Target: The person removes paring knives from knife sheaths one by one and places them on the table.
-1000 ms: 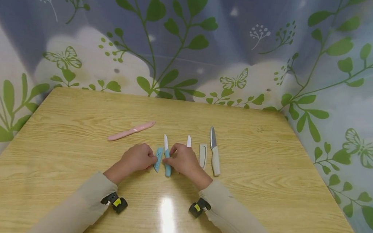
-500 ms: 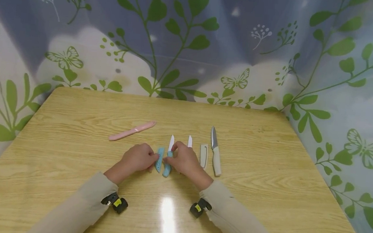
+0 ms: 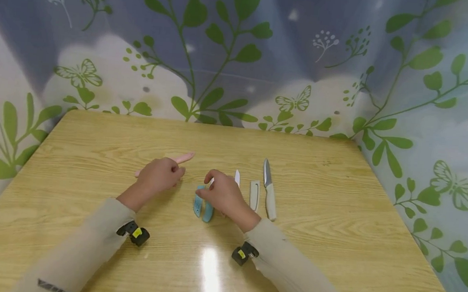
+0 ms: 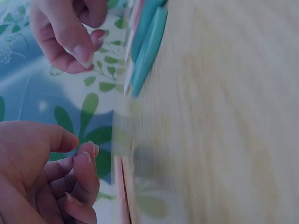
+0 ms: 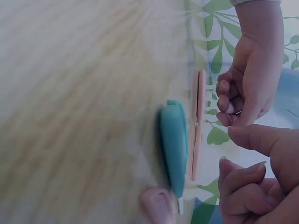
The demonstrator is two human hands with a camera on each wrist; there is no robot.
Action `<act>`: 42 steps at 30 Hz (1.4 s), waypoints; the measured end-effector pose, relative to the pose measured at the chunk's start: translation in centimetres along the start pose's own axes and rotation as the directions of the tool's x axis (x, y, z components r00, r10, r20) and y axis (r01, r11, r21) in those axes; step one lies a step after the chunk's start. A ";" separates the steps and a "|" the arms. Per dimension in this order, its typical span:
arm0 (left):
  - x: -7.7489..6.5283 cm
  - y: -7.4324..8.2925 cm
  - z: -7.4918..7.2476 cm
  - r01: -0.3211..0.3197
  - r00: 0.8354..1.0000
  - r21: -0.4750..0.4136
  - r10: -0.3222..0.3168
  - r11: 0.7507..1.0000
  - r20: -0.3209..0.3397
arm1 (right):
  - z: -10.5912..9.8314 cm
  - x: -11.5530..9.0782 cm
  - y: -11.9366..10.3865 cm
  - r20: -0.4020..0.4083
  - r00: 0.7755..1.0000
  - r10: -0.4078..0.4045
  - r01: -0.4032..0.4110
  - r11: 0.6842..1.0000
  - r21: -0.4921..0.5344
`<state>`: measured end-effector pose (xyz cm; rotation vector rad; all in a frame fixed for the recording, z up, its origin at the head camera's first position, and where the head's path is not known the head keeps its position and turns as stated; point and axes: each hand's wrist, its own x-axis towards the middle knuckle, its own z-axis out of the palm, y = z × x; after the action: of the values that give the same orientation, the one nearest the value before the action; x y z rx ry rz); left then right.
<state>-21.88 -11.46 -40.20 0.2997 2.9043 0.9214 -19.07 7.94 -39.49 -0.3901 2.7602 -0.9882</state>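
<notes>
My left hand (image 3: 159,175) hovers above the pink knife (image 3: 184,157), partly covering it, with loosely curled fingers and nothing in them. That knife seems to be in its pink sheath. Over the blue knife, my right hand (image 3: 227,194) is raised, thumb and forefinger apart, holding nothing. The blue knife's handle (image 3: 208,212) and its blue sheath (image 3: 198,203) lie side by side on the table; the hand covers most of the blade. In the right wrist view the blue handle (image 5: 174,149) lies below the fingers. Another knife's pale blade (image 3: 237,177) pokes out beyond my right hand, its handle hidden.
On the wooden table (image 3: 333,245), a beige sheath (image 3: 254,195) and a beige-handled knife (image 3: 270,199) with a bare grey blade lie right of my right hand. A leaf-patterned curtain (image 3: 231,72) borders the far edge.
My left hand has left the blue sheath and moved left and away to the pink knife. My right hand has let go of the blue knife, now lying closer to its sheath.
</notes>
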 end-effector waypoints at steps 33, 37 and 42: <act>1.7 -3.4 -1.8 0.006 0.999 0.234 0.003 0.972 -0.041 | 0.0 8.6 -1.4 0.014 1.000 -0.026 0.029 0.951 -0.307; 1.1 -4.2 -2.4 0.006 1.000 0.255 -0.001 0.967 -0.019 | 0.7 9.4 -2.6 0.053 0.994 -0.092 0.106 0.913 -0.394; 1.0 -4.4 -3.4 0.008 1.000 0.254 -0.015 0.967 0.025 | 1.7 10.2 -4.5 0.079 0.987 -0.140 0.160 0.819 -0.551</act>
<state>-23.97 -16.64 -40.00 0.3084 2.9955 0.5369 -27.48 0.45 -38.70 -0.7079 2.9748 -0.1611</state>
